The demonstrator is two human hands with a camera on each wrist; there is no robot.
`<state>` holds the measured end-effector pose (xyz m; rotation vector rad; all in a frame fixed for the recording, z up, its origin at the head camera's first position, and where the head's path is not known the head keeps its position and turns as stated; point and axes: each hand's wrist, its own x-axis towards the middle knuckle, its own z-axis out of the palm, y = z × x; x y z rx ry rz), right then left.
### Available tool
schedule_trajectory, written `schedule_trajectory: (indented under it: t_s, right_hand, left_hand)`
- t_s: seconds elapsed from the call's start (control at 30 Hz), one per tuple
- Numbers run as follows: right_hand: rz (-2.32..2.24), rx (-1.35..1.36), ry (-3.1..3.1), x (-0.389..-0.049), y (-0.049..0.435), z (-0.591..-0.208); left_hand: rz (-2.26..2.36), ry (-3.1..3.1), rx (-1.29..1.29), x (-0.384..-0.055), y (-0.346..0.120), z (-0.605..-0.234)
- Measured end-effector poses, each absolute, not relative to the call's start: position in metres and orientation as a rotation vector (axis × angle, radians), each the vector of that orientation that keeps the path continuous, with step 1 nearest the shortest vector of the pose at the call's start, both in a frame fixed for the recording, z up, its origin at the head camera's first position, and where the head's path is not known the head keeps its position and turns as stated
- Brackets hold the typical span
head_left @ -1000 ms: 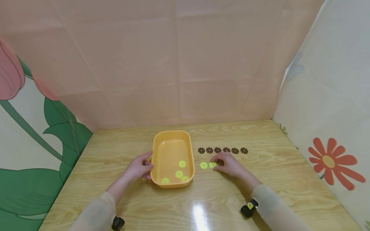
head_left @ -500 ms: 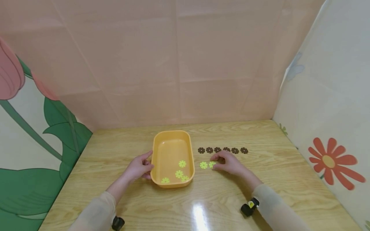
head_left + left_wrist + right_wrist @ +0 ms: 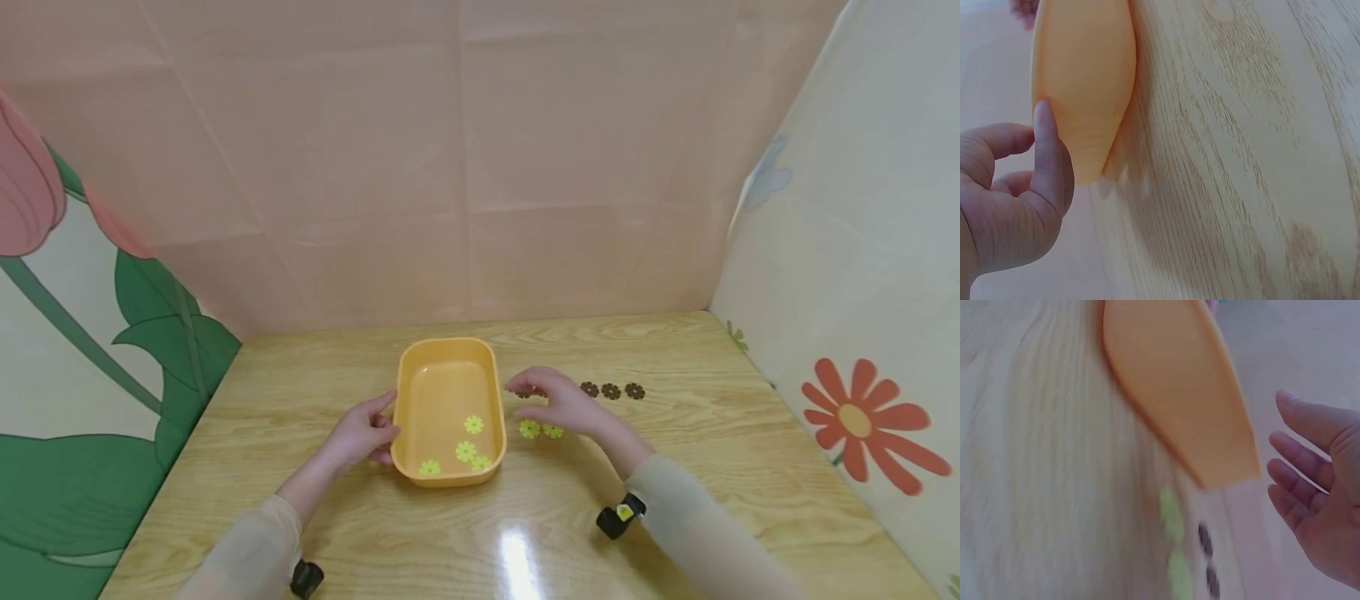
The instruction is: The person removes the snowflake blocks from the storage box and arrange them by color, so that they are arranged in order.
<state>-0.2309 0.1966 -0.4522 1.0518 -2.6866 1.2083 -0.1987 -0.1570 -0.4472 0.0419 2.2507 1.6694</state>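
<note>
A yellow-orange rectangular plastic tub (image 3: 447, 392) stands on the wooden table, with several yellow-green flower-shaped pieces (image 3: 466, 452) lying in its near part. My left hand (image 3: 362, 433) holds the tub's left side, thumb at the rim and fingers against the outer wall (image 3: 1088, 62). To the right of the tub, my right hand (image 3: 558, 402) is raised over the table with fingers apart and nothing between them. Under it lie two yellow-green flower pieces (image 3: 529, 429). Behind them runs a row of dark brown flower pieces (image 3: 611, 391), its left part mostly hidden by the right hand.
The wooden table (image 3: 420, 542) meets a pink sheet (image 3: 465, 208) at the back. Printed panels with a pink tulip and a red flower (image 3: 853, 421) close in the left and right sides. A black camera (image 3: 618, 517) sits on the right wrist.
My right hand has let go of the second yellow-green flower piece, leaving it on the table, and has moved left and up towards the tub. My left hand stays at the tub.
</note>
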Motion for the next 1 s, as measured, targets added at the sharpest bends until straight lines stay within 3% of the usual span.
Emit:
schedule_trajectory:
  t_s: [0.4,1.0]
  right_hand:
    - [1.051,1.6,-2.647,-0.236,0.115,-0.444]
    - [0.668,1.958,-2.768,-0.244,0.067,-0.47]
  left_hand:
    - [1.686,2.239,0.074,-0.199,-0.154,-0.445]
    - [1.704,2.236,0.113,-0.198,-0.157,-0.447]
